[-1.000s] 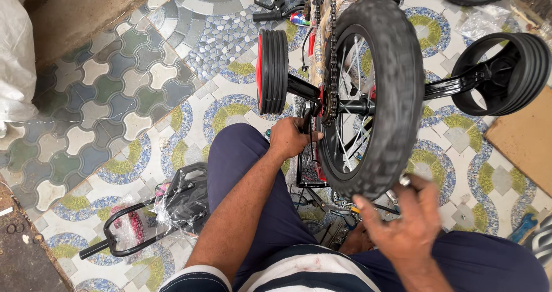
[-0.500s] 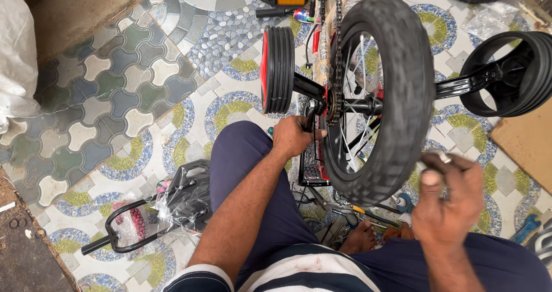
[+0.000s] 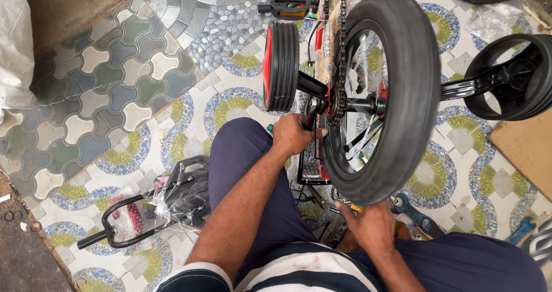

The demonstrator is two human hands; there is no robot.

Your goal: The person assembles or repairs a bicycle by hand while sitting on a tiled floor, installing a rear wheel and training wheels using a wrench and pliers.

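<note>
Beside the rear wheel (image 3: 376, 96), the left hand (image 3: 294, 135) has fingers clamped on a wrench (image 3: 311, 118) at the axle; the right hand (image 3: 371, 227) rests below the tyre, finger state unclear.

Left arm: bare forearm extended forward and upward across the raised left knee, wrist straight. Left hand (image 3: 294, 135): fingers curled into a closed grip, knuckles toward the camera, thumb side to the right. Right arm: forearm short in view, angled forward from the lap. Right hand (image 3: 369, 226): back facing up, fingers bent downward and partly hidden, so its closure cannot be judged.
</note>
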